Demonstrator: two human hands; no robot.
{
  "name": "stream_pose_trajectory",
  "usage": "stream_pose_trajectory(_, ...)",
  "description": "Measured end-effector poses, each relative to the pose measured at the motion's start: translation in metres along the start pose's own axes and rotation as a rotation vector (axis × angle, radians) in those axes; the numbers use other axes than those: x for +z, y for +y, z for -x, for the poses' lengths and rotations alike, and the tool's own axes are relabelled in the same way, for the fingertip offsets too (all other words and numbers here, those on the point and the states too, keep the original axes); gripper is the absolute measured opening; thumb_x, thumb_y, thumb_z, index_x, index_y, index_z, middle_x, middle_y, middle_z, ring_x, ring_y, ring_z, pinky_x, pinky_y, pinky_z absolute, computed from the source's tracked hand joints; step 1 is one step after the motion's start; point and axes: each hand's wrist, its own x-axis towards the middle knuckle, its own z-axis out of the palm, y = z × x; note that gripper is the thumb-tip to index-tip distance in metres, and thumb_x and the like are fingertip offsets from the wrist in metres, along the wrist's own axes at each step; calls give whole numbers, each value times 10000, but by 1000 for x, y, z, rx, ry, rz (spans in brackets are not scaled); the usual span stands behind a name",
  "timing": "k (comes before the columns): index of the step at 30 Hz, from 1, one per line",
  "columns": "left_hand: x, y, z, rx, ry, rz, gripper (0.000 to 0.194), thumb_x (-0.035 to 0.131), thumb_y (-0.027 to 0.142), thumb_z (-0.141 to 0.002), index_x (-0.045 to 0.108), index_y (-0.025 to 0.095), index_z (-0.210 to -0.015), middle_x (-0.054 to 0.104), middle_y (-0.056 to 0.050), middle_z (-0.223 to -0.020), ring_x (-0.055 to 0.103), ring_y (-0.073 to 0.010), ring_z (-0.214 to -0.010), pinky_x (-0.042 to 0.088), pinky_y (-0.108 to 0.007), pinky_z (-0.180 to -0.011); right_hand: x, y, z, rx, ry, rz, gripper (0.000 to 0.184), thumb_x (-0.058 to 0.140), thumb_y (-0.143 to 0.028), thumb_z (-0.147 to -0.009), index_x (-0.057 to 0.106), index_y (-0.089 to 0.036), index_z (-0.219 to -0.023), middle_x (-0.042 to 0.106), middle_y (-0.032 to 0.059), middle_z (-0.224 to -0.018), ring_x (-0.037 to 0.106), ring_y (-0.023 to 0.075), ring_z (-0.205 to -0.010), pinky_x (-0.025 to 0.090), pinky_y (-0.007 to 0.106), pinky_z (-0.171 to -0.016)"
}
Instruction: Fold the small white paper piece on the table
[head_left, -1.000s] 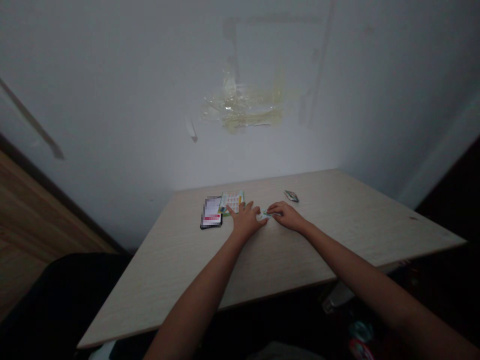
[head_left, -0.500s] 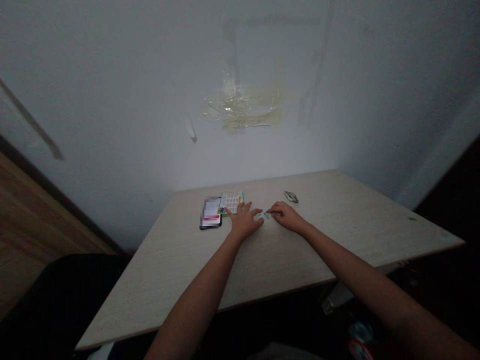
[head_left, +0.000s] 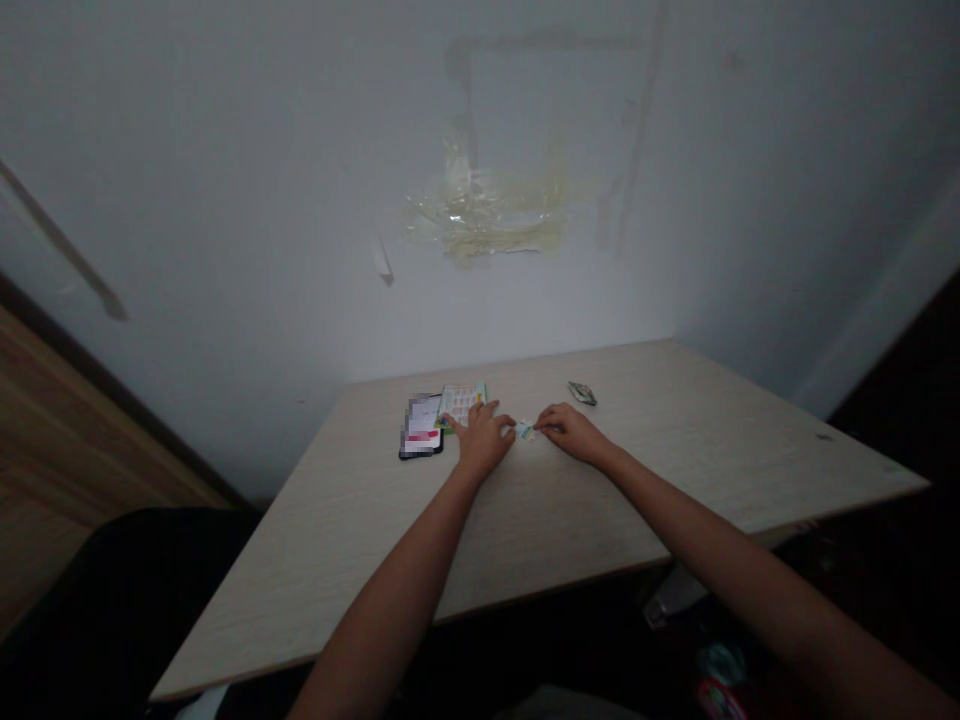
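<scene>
Pale wood: the near part of the table is where my forearms come in low, probably for steadiness. Left hand palm down, outer fingers spread across the printed sheet's near edge, thumb and forefinger close together at the left end of a small paper piece. Right hand partly curled, fingertips drawn together at its right end. Whether either truly pinches, I cannot tell. The piece lies between them, one hand per end, likely so it stays flat and doesn't skate. Phone face up, left of my left hand, readable at a glance. Printed sheet right beside it, perhaps to be looked at too. Small packet farther back, out of the fingers' way. Behind, yellowed tape on the wall.
</scene>
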Motion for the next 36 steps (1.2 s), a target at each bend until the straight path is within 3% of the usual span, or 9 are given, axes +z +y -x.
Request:
stream_pose_trajectory(10, -4, 6, 2, 19, 0, 4, 202, 585, 389, -895, 755, 370, -1003, 488, 38, -1512, 339, -330, -1415, -3, -782, -1109, 0, 0, -1, 17, 4, -6, 185, 628, -161, -864, 787, -223, -933, 722, 68, -981, 622, 217, -974, 472, 376, -933)
stream_pose_trajectory(18, -1, 9, 4, 28, -18, -15, 267, 597, 520, -869, 742, 348, -1015, 490, 26, -1515, 366, -351, -1398, -15, -780, -1109, 1, 0, 0, 7, 21, -11, 188, 638, -142, -845, 783, -217, -938, 721, 67, -980, 629, 214, -972, 476, 379, -935)
stream_pose_trajectory(31, 3, 12, 7, 51, 5, -63, 347, 595, 583, -840, 715, 333, -1048, 480, -2, -1522, 359, -353, -1393, -47, -750, -1126, 1, 0, -1, 7, 10, -18, 170, 651, -171, -850, 781, -219, -949, 717, 65, -990, 629, 216, -972, 476, 386, -939)
stream_pose_trajectory(36, 3, 13, 7, 49, -22, -66, 459, 572, 684, -816, 696, 330, -1079, 458, -8, -1539, 347, -351, -1405, -42, -745, -1130, 0, -1, -1, 16, 2, -22, 181, 651, -152, -837, 783, -222, -939, 716, 62, -987, 631, 216, -974, 477, 388, -943)
